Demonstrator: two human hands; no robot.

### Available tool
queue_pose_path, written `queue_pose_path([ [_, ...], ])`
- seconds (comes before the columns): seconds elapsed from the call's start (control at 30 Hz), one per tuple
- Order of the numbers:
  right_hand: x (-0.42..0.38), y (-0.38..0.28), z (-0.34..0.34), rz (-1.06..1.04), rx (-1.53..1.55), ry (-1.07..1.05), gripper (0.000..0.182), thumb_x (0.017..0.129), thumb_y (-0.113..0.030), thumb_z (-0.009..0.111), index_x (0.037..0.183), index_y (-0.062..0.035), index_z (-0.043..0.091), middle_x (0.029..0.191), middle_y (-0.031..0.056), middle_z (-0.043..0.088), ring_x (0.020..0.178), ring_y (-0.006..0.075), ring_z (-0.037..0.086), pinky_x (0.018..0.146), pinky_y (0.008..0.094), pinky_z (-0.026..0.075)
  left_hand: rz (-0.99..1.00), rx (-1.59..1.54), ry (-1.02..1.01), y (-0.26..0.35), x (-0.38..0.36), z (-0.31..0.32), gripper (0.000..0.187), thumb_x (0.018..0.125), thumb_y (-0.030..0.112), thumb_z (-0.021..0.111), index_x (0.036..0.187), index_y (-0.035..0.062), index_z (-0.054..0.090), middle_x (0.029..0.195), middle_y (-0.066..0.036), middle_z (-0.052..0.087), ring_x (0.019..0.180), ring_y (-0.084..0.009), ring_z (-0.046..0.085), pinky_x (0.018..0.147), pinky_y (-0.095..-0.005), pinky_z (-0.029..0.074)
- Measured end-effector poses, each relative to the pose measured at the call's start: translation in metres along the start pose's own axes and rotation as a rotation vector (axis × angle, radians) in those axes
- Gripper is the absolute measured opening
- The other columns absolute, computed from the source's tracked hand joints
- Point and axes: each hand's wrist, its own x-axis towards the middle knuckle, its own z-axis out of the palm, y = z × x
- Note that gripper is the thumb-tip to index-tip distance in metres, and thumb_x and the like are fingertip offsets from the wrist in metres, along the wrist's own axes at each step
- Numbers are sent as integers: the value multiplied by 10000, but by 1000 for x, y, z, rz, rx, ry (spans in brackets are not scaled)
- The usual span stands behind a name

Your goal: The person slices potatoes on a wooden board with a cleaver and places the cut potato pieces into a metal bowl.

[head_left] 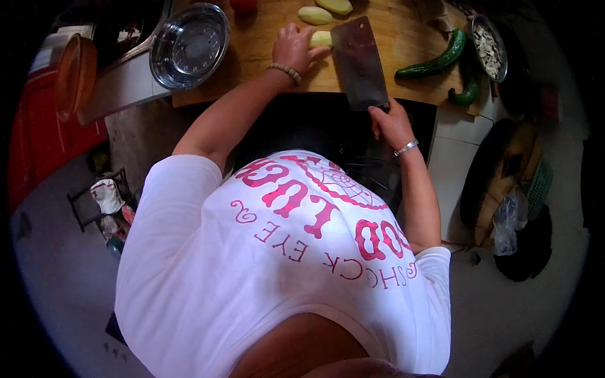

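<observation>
Head view: left hand [294, 50] grips potato [320, 39], right hand [394, 126] grips cleaver [360, 66] near green vegetables [438, 62].

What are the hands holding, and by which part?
Right hand: the cleaver, by its handle end. Left hand: a peeled vegetable, by the end away from the cleaver.

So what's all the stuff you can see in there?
Wooden board: one, light brown, top centre
Pale vegetables: three, yellowish, on the board, one under the left hand
Cleaver: one, dark grey, on the board
Long vegetables: two, green, board's right side
Bowl: one, clear or shiny, left
Dish: one, silvery, pale pieces inside, far right
Plastic bag: one, clear, lower right
Shirt: one, white, red lettering, worn
Left hand: one, beaded bracelet, holding a pale vegetable
Right hand: one, silvery bracelet, gripping the cleaver
</observation>
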Motion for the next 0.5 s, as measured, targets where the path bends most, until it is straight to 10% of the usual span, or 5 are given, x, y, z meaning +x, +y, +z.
queue_pose_path([
  [0.5, 16, -22, 7, 78, 14, -67, 168, 845, -152, 593, 926, -20, 528, 595, 51, 541, 458, 152, 517, 440, 306, 418, 12, -14, -12, -2, 0, 1, 545, 790, 515, 682, 1203, 167, 609, 1077, -154, 531, 1032, -347, 478, 842, -456, 455],
])
